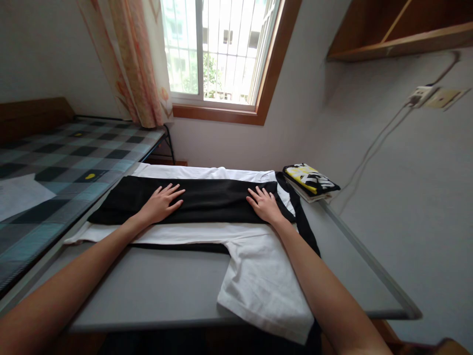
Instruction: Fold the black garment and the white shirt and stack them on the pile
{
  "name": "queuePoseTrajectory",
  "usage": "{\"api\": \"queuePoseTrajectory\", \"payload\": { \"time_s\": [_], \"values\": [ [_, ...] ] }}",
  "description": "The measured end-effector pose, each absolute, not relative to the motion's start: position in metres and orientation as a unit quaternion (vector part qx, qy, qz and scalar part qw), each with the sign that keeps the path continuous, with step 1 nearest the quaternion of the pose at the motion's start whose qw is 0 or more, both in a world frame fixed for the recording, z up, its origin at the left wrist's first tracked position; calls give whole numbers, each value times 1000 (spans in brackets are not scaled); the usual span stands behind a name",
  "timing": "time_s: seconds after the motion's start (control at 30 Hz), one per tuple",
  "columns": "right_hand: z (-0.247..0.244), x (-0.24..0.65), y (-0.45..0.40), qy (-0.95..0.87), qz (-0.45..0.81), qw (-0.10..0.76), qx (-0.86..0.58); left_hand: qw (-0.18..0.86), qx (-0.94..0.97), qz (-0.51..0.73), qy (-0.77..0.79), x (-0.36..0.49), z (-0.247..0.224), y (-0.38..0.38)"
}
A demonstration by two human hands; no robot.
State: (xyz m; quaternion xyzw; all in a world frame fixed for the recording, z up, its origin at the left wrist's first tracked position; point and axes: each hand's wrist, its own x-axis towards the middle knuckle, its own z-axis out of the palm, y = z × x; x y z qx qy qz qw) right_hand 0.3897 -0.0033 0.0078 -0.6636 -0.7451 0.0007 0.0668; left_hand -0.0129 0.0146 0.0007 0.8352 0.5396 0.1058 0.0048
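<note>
We see a grey rectangular table (166,286). On it we find a spread white cloth shirt (266,276), black cloth (305,223) beneath, and a black-yellow-white folded stack (311,179)

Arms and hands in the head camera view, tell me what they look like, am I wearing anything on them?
Your left grip and right grip are bare, slim-fingered hands, with no gloves, rings or watch visible. The left forearm and right forearm show no sleeves or markings.
</note>
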Motion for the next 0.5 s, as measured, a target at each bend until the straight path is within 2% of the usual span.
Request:
{"api": "queuePoseTrajectory", "payload": {
  "time_s": [0.5],
  "values": [
    [9,389,-5,-740,17,80,-668,15,833,96,545,-12,5,13]
  ]
}}
